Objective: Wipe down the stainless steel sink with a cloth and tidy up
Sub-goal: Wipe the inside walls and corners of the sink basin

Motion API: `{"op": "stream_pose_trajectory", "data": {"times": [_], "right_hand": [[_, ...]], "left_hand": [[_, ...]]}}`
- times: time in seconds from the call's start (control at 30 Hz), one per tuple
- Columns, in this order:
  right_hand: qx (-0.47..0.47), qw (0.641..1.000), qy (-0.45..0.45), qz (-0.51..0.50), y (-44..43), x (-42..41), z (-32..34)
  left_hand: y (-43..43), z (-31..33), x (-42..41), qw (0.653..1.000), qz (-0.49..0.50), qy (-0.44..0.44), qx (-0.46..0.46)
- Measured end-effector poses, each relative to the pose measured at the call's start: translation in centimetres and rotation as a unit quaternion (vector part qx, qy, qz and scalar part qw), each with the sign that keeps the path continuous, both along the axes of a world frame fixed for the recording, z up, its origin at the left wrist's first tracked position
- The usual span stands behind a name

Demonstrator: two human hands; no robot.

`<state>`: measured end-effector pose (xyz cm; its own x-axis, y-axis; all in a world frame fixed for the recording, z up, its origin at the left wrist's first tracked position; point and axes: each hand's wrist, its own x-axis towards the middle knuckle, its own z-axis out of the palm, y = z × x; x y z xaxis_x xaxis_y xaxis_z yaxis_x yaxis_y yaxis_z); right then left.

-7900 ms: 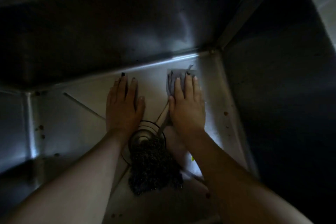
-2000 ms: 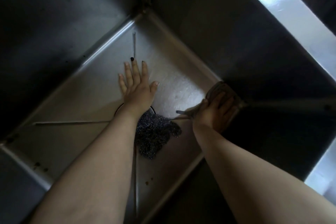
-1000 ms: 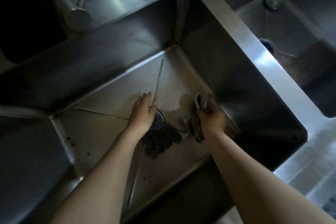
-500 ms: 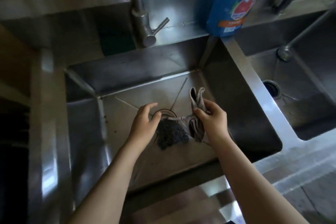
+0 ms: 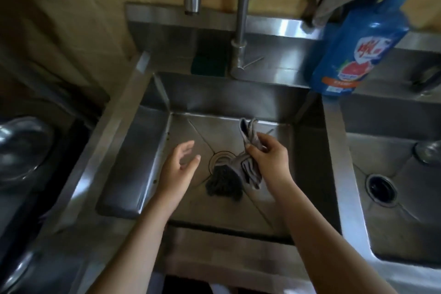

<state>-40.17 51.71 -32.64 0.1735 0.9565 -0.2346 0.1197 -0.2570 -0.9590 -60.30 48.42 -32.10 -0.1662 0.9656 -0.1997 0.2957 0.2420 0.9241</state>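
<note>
The sink (image 5: 140,164) in front of me is the largest thing. It is fixed, hard steel and smooth, so it needs no hold, only pressure from the cloth. There are two basins: this one and a second basin (image 5: 393,203) at my right, each with one drain. One tap (image 5: 241,31) stands behind my basin, and one blue bottle (image 5: 358,38) stands at the back, where the two basins meet.

I have two hands in view. My left hand (image 5: 179,172) hangs over the basin floor, left of the drain (image 5: 220,157). Its fingers are relaxed and a little apart, and it holds nothing. My right hand (image 5: 269,157) has the thumb and fingers clamped on the one cloth (image 5: 250,148).

The cloth is above the basin floor, beside the drain. One end stands up over my fingers and the other end hangs down toward the scourer (image 5: 224,186). I cannot tell if it touches the scourer. I judge the cloth light, soft and limp, perhaps damp, so it will not slip easily but will flop. It is best to take it at the bunched middle, as now, or to fold it flat under the palm for wiping.

The one scourer lies on the basin floor, partly over the drain. It looks light, springy and rough, so a pinch on its top should lift it.
</note>
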Motion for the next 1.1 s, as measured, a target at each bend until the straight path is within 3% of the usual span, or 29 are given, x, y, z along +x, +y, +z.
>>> {"op": "stream_pose_trajectory", "data": {"times": [0.17, 0.53, 0.8, 1.1], "right_hand": [[0.028, 0.991, -0.04, 0.126, 0.0, 0.9, 0.4], [0.05, 0.957, -0.112, 0.263, -1.6, -2.9, -0.5], [0.031, 0.92, -0.188, 0.344, -2.2, -5.7, -2.4], [0.018, 0.857, -0.249, 0.451, -1.0, -8.9, -7.4]], "left_hand": [[-3.6, 1.7, 1.5, 0.993, 0.112, -0.032, 0.038], [-10.7, 1.5, 0.4, 0.978, 0.201, -0.028, 0.043], [-12.9, 0.3, -1.7, 0.975, 0.2, 0.051, 0.08], [-13.0, -1.0, -4.8, 0.973, 0.192, 0.124, -0.007]]}}
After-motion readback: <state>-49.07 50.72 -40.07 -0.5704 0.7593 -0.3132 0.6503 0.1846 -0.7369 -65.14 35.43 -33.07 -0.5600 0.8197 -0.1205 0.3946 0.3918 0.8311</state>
